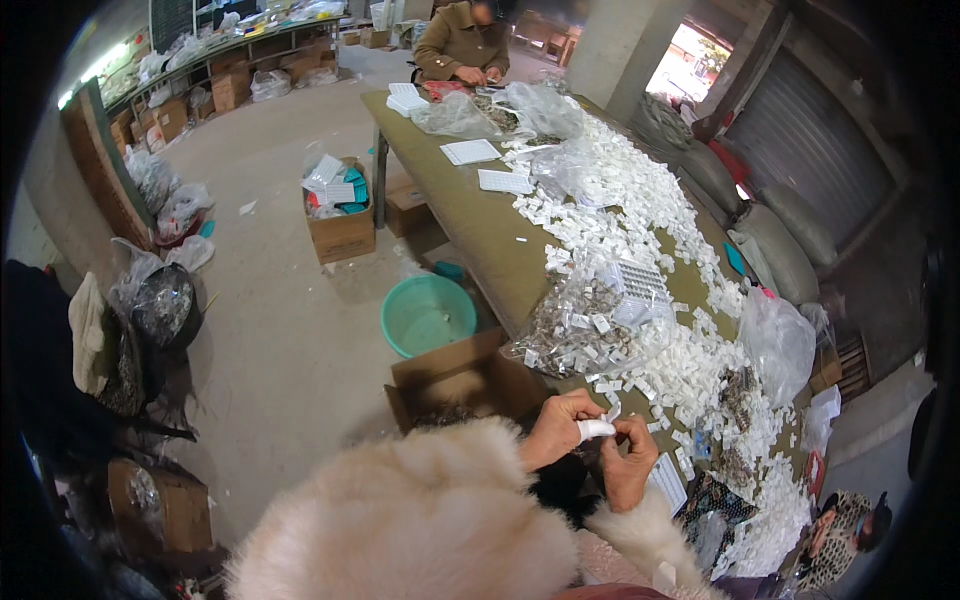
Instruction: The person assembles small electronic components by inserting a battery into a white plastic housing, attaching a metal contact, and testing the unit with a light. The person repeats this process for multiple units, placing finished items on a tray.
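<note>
Close to the table's near edge, my left hand (556, 428) and my right hand (627, 462) meet with fingers bent in a pinch. A small white card (613, 411) shows between their fingertips; whatever else is pinched there is too small to make out. One finger of my left hand wears a white wrap (595, 429). Just beyond my hands lies a clear plastic bag (570, 335) of small brownish pieces and white cards. Loose white cards (655, 375) lie thickly to its right. Beside my right wrist sits a white tray (667, 482), partly covered by my sleeve.
An open cardboard box (430, 385) and a green basin (428, 315) stand left of the green-covered table (440, 160). A filled carton (342, 235) is farther off. One person (460, 45) works at the far end, another (835, 540) at lower right. Sacks (790, 240) line the right.
</note>
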The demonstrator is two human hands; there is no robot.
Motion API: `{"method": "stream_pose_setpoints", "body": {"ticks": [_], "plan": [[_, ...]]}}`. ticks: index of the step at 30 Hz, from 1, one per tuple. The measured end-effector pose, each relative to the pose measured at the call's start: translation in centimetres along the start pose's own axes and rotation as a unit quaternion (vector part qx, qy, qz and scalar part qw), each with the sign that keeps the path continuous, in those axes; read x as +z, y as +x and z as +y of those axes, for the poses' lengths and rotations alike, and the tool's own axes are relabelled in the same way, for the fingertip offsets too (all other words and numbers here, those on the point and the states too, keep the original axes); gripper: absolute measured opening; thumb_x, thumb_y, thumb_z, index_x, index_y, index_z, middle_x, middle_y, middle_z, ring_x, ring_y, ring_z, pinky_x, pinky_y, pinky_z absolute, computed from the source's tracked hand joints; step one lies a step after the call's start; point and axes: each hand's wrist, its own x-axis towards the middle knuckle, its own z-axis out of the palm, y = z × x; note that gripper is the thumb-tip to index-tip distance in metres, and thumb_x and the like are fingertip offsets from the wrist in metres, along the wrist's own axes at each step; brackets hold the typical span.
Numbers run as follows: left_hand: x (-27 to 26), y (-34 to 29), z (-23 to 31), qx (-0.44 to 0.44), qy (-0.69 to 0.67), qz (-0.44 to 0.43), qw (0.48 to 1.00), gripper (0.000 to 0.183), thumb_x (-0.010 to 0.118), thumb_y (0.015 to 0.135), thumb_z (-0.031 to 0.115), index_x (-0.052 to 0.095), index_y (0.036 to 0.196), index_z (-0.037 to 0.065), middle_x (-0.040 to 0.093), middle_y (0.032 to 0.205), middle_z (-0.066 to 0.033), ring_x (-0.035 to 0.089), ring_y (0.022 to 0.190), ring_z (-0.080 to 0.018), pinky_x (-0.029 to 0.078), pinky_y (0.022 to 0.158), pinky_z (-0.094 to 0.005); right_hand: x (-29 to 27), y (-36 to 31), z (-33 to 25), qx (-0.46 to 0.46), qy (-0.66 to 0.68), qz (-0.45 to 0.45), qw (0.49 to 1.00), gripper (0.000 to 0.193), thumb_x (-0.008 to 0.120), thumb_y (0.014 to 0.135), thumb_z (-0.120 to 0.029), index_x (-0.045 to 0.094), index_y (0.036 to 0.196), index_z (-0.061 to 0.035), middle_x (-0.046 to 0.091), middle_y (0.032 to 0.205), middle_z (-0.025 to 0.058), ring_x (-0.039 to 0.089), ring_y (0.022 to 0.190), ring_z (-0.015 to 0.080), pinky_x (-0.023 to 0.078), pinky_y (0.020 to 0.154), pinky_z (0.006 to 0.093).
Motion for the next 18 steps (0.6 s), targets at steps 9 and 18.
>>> {"method": "stream_pose_setpoints", "body": {"ticks": [9, 18], "plan": [[3.5, 0.5, 0.4, -0.143, -0.033, 0.009, 0.989, 0.012, 0.071, 0.091, 0.003, 0.071, 0.101, -0.003, 0.068, 0.086, -0.0032, 0.065, 0.074, -0.0105, 0.052, 0.064, -0.0272, -3.4, -1.6, 1.8, 0.177, 0.103, 0.098, 0.974, 0.015, 0.066, 0.085, 0.005, 0.066, 0.1, 0.0017, 0.06, 0.086, 0.0021, 0.054, 0.079, 0.0105, 0.047, 0.073, 0.0259], [7.6, 0.2, -1.3, -0.2, -0.04, -0.09, 0.975, 0.023, 0.064, 0.101, 0.019, 0.069, 0.11, -0.002, 0.069, 0.1, -0.008, 0.062, 0.077, -0.0133, 0.052, 0.069, -0.0282, -17.1, -11.0, 10.5, 0.265, 0.074, 0.314, 0.909, 0.021, 0.069, 0.09, -0.002, 0.069, 0.11, 0.0043, 0.066, 0.088, 0.0013, 0.057, 0.08, 0.0094, 0.048, 0.073, 0.0261]]}}
